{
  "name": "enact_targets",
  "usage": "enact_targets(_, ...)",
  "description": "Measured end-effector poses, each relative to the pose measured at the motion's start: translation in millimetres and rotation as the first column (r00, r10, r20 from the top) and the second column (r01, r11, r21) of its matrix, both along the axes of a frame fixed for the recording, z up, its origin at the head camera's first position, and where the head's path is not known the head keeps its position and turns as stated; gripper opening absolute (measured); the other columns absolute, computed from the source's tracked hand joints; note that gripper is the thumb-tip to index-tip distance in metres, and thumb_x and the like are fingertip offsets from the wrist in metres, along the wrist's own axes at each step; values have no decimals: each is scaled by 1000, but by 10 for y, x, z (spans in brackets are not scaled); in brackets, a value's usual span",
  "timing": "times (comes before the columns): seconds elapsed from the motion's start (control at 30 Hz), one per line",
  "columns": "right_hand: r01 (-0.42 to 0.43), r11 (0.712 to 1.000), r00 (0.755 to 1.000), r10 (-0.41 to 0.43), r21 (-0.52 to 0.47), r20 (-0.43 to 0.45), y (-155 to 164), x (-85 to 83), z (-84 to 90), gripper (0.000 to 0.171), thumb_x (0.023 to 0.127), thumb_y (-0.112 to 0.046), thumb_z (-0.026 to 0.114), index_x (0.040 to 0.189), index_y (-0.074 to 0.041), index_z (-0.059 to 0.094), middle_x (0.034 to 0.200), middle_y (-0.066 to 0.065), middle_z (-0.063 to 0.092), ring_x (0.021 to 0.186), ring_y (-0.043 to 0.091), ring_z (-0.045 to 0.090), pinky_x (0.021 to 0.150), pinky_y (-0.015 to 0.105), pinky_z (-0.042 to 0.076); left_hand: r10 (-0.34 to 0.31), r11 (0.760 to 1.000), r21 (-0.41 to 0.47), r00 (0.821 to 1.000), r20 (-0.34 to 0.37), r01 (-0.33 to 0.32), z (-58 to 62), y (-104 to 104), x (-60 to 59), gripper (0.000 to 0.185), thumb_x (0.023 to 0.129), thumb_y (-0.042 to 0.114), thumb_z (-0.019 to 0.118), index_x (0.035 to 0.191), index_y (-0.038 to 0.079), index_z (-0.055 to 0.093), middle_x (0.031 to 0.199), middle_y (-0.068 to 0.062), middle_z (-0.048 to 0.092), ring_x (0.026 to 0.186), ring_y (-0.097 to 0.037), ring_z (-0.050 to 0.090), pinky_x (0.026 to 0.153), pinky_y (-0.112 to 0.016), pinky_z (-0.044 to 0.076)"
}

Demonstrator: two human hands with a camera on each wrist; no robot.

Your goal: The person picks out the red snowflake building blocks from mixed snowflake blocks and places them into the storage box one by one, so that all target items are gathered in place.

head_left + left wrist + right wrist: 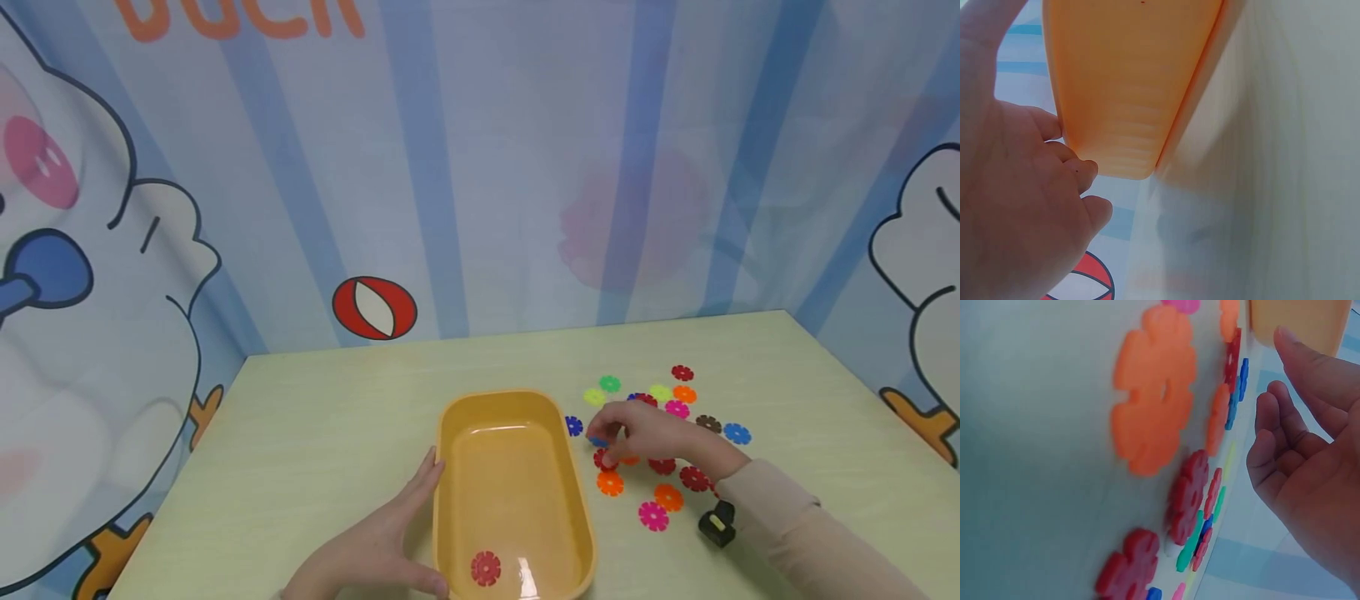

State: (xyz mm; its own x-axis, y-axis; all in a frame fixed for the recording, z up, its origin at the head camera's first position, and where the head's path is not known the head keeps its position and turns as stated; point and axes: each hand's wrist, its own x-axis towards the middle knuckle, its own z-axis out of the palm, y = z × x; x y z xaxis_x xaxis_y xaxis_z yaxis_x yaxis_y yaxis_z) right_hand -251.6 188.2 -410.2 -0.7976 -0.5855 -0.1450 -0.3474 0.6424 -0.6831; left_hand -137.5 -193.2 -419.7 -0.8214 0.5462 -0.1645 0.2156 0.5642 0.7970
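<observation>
Barely begun: one red flower disc (485,567) in orange tub (450,433), many discs (667,433) on counter (315,433); left hand (375,546) flat, steadying tub, right hand (645,433) loosely curled over blue disc (597,441), grip unclear.

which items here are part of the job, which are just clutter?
In the job:
- orange tub, left hand resting against its side
- red flower disc inside the tub
- loose flower discs on the table, right hand over them

Lying about:
- small black object near the right sleeve
</observation>
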Motion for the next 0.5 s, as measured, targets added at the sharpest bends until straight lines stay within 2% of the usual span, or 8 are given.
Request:
enact_targets(0.23, -40, 999, 999, 41, 34, -29, 17, -26, -77, 25, 80, -11, 77, 104, -13, 67, 95, -2, 60, 89, 19, 52, 74, 26, 52, 28, 1000, 2, 999, 36, -28, 15, 21, 2, 122, 68, 46, 85, 156, 16, 8, 162, 4, -10, 148, -28, 2, 114, -60, 17)
enact_targets(0.5, -73, 995, 996, 77, 67, -55, 23, -56, -108, 20, 80, -9, 77, 98, -13, 68, 95, -4, 60, 89, 16, 55, 77, 24, 53, 4, 1000, 3, 1000, 20, -4, 17, 0, -3, 121, 69, 46, 84, 156, 15, 7, 162, 2, -12, 148, -29, 2, 113, -60, 17)
